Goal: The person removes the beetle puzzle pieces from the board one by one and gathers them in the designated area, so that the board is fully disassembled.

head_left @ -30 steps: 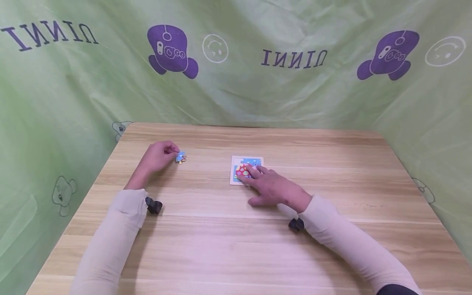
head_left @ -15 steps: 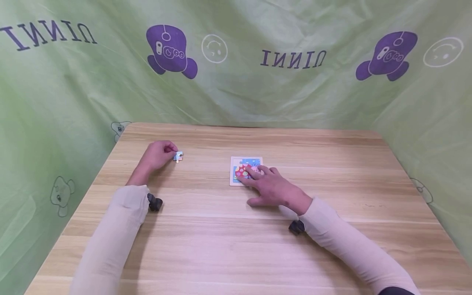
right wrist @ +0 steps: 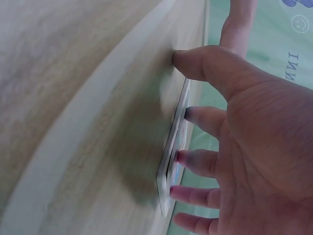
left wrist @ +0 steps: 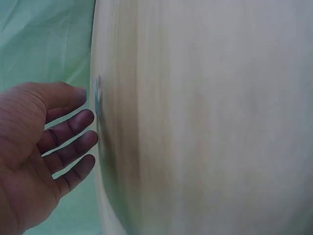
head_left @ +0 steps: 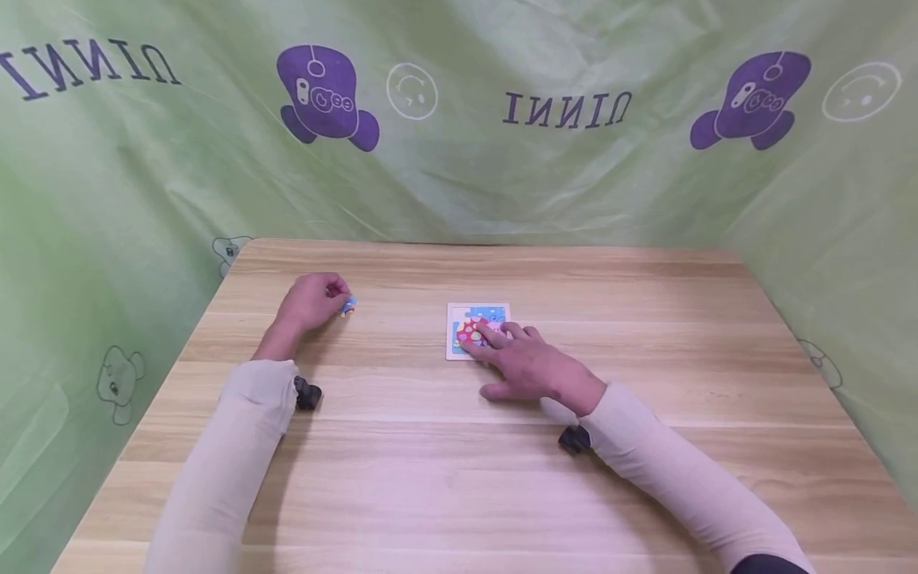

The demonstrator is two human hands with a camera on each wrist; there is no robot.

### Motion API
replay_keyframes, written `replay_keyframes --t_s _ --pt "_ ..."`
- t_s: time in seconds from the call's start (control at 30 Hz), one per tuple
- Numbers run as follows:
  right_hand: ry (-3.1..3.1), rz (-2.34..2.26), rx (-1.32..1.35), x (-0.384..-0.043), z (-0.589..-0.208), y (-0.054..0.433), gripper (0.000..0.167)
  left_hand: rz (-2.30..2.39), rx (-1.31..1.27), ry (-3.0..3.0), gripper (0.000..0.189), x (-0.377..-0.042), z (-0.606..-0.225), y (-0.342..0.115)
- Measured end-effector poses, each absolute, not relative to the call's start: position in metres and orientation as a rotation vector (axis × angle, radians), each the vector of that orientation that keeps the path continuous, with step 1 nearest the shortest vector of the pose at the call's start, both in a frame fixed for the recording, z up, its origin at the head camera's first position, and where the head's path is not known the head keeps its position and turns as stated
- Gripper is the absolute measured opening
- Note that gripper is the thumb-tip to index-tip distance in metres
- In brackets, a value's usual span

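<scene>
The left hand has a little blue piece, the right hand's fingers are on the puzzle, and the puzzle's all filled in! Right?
Not quite: the puzzle isn't all filled in; the head view shows a pale gap in its far left corner. The left hand does have a little blue piece, and the right hand touches the puzzle.

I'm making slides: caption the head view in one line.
Left hand pinches a small puzzle piece; right hand rests its fingertips on a framed puzzle.

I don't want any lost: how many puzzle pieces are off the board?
1: the piece pinched by the left hand. Others may be hidden behind that hand.
</scene>
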State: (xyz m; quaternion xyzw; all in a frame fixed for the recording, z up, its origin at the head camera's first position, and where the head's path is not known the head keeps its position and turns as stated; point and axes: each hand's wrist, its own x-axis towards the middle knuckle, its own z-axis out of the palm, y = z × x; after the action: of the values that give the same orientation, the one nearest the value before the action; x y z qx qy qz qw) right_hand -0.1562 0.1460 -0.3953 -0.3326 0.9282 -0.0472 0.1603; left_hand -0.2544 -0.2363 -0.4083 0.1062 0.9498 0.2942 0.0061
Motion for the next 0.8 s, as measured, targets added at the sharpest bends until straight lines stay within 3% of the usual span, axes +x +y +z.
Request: replay_keyframes --t_s 0.2,0.47,0.8 --pt "2.638 -0.095 -0.919 -0.155 -0.394 0.141 0.08 0.897 0.407 2.974 0.011 -0.249 -0.401 -0.213" --pt "2.604 -0.071 -0.888 -0.154 -0.39 0.137 0.093 0.902 0.62 2.915 0.007 -0.244 -0.398 -0.152" --pt "2.625 -0.089 -0.922 -0.155 -0.393 0.14 0.093 0.821 0.832 2.861 0.006 -0.25 -0.399 -0.095"
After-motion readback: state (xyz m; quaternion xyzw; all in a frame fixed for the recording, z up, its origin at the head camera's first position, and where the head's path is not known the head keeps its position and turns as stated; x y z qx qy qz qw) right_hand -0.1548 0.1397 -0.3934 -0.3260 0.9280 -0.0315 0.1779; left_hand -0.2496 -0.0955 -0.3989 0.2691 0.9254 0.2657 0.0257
